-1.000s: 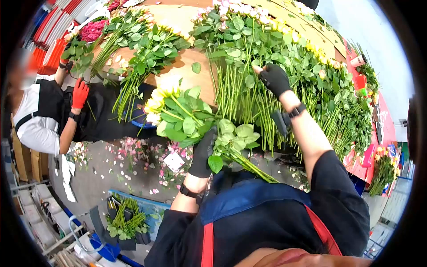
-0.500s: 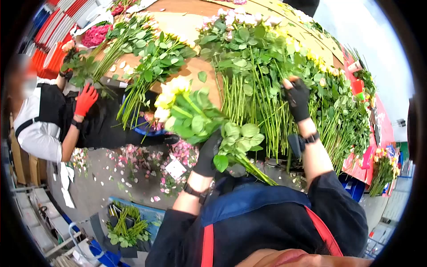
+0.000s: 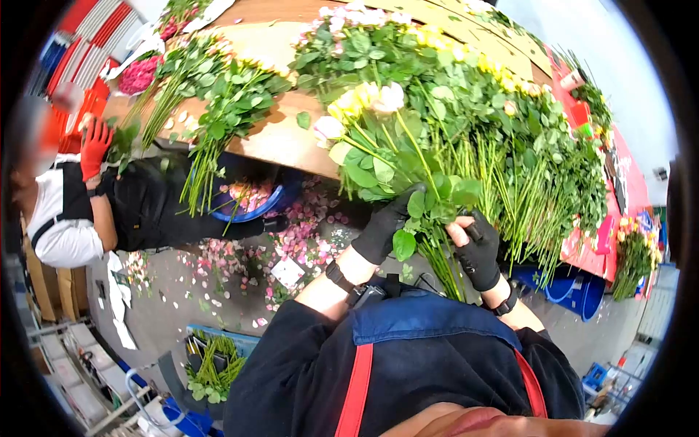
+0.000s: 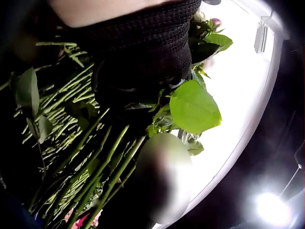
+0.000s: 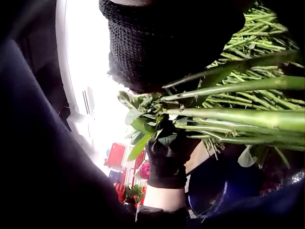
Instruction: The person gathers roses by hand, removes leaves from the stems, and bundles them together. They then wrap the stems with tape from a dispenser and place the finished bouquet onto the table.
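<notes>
My left hand (image 3: 386, 224), in a black fingerless glove, grips a bunch of roses (image 3: 362, 175) by the stems below its leaves. Yellow and pale pink blooms top the bunch, which tilts up toward the table. Close beside it, my right hand (image 3: 480, 256), gloved alike, pinches a rose stem (image 3: 429, 171) against the bunch with bare thumb and fingertip. Stem ends (image 3: 445, 266) hang between the hands. In the right wrist view the stems (image 5: 238, 117) run past the right glove (image 5: 167, 43), with the left glove (image 5: 167, 167) below.
Rows of cut roses (image 3: 524, 160) lie along the wooden table (image 3: 251, 36), stems overhanging its near edge. A blue bucket (image 3: 269, 207) holding petals stands left; another blue bucket (image 3: 582, 295) sits under the right end. Another person (image 3: 69, 215) works at left. Petals litter the floor.
My right hand has come from the roses on the table down to the bunch, with a pale rose added among the yellow blooms. The left hand has shifted right and tipped the bunch more upright.
</notes>
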Demonstrator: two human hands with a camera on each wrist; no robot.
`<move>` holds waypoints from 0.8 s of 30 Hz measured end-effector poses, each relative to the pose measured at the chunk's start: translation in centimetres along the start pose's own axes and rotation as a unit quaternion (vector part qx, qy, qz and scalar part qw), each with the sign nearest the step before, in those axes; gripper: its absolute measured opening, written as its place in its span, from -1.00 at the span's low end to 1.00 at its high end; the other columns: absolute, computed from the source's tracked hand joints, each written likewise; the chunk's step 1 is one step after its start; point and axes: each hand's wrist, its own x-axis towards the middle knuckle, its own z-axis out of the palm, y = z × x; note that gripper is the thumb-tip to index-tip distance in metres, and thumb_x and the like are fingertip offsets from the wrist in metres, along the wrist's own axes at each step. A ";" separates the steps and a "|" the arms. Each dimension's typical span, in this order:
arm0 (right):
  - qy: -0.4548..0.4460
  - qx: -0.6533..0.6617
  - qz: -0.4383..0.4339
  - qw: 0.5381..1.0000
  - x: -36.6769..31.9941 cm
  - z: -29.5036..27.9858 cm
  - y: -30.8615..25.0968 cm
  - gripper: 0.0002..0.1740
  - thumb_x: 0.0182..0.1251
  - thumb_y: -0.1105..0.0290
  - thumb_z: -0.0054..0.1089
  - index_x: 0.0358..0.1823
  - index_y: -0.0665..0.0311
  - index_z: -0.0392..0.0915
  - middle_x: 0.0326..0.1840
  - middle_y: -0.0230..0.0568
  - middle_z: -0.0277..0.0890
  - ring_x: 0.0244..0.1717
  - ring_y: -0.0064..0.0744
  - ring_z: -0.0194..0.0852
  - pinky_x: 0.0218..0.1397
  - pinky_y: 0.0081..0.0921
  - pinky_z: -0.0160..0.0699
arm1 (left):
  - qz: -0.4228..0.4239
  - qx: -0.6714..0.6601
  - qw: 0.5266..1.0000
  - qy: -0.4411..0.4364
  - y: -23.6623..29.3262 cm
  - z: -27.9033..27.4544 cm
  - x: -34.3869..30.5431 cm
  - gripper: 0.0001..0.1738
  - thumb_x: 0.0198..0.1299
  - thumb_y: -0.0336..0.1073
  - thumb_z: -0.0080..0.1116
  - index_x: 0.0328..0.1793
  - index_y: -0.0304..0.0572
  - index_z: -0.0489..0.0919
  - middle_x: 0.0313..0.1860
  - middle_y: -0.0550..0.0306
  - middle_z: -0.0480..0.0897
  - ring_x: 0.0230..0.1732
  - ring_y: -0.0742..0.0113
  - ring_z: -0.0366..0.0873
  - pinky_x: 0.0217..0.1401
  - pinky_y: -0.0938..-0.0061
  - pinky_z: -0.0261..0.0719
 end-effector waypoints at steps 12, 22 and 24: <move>0.064 -0.197 -0.056 0.977 -6.2 -15.8 9.3 -0.57 0.17 0.18 0.33 -0.05 0.33 0.54 -0.33 0.05 0.44 -0.29 0.03 0.49 -0.28 -0.15 0.40 | 0.006 0.219 0.974 0.061 -16.4 6.8 10.8 -0.67 0.30 -0.23 0.14 0.07 -0.31 0.58 -0.09 0.14 0.65 -0.15 0.43 0.62 -0.07 0.53 0.59; -0.010 -0.179 0.194 0.964 -15.9 -42.1 26.1 -0.50 -0.01 0.26 0.36 -0.03 0.31 0.46 -0.33 0.18 0.53 -0.23 0.18 0.54 -0.21 -0.08 0.48 | 0.015 0.429 0.903 -0.022 -42.2 19.2 22.4 -0.60 0.38 -0.24 -0.01 0.28 -0.22 0.39 0.01 0.11 0.62 -0.11 0.26 0.62 -0.04 0.38 0.60; 0.031 -0.205 0.133 0.969 -16.9 -48.4 31.1 -0.64 0.03 0.32 0.30 -0.14 0.30 0.49 -0.36 0.11 0.54 -0.27 0.11 0.55 -0.21 -0.16 0.50 | 0.075 0.595 0.800 -0.008 -45.4 21.4 23.1 -0.69 0.33 -0.26 0.08 0.12 -0.23 0.52 -0.19 0.13 0.68 -0.20 0.26 0.64 -0.11 0.43 0.59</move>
